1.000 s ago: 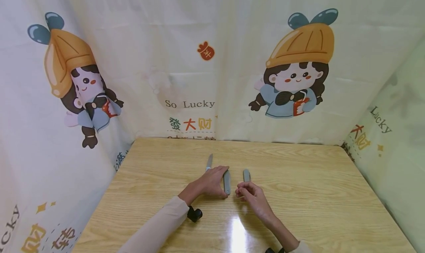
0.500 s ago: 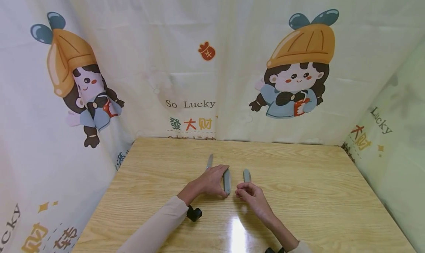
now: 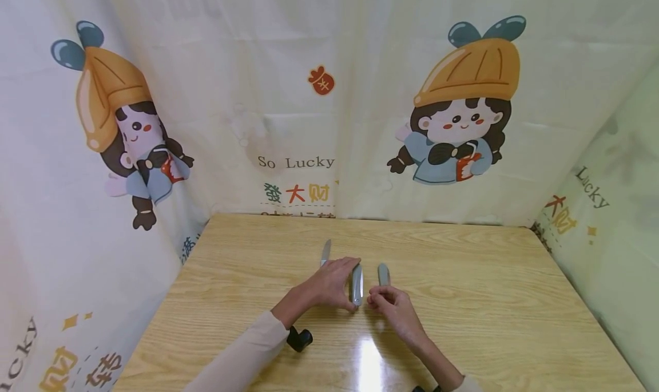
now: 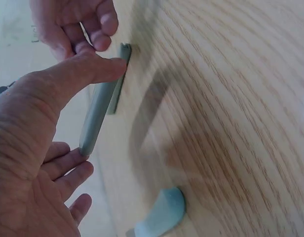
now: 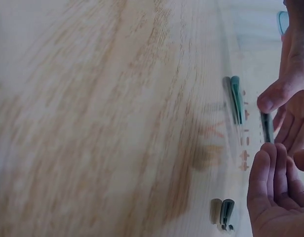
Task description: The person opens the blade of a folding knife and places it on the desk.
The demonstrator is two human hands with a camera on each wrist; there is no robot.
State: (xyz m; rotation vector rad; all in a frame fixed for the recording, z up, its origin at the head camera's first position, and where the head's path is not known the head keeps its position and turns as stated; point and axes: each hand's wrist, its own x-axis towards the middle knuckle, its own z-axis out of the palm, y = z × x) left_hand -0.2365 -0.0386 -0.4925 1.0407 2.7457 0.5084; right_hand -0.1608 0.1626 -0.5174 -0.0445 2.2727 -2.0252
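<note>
My left hand (image 3: pixel 329 283) holds a slim grey-green folding knife (image 3: pixel 356 284) between thumb and fingertips, one at each end. A silver edge shows along its right side, and in the left wrist view the knife (image 4: pixel 96 118) is raised over its shadow. My right hand (image 3: pixel 400 315) hovers just right of it with loosely bent fingers and nothing visible in them. Beyond those fingers lies a second grey-green handle-shaped piece (image 3: pixel 383 273), notched at one end in the left wrist view. Behind my left hand, a knife blade (image 3: pixel 326 250) points away; its pale blue-green handle (image 4: pixel 164 211) is mostly hidden in the head view.
The wood-grain table (image 3: pixel 463 300) reaches back to a printed curtain (image 3: pixel 360 123), which also hangs at both sides. A black wrist-camera mount (image 3: pixel 300 339) sits under my left wrist. Light glares off the table near the front.
My left hand has shifted slightly right with the folding knife, which has turned so that its silver edge now shows. My right hand is almost where it was.
</note>
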